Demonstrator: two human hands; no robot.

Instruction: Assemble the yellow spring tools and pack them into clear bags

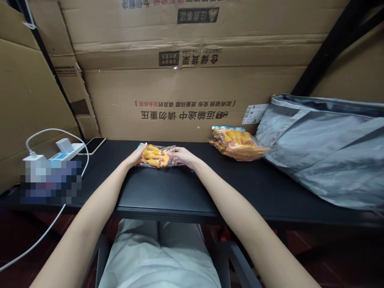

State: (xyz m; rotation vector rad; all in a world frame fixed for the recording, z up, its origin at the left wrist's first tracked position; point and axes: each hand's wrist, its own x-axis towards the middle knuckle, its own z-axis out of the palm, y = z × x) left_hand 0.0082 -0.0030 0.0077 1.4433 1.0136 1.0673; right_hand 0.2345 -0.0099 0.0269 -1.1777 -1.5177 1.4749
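Observation:
A clear plastic bag of orange-yellow pieces point(154, 157) lies on the black table in front of me, with a bit of blue at its left end. My left hand point(138, 155) grips that left end, thumb on top. At the other end, my right hand point(182, 156) pinches the clear plastic with its fingers curled. What exactly the pieces inside are, I cannot make out. Farther right, a pile of similar bags point(237, 144) with orange contents and a blue top strip rests beside a large grey bag.
The grey bag point(324, 152) fills the table's right side. On the left are a white power strip point(67, 152) with a charger and cable, a phone point(92, 146) and a blurred-out item point(51, 182). Printed cardboard point(186, 88) walls the back of the black table point(168, 192).

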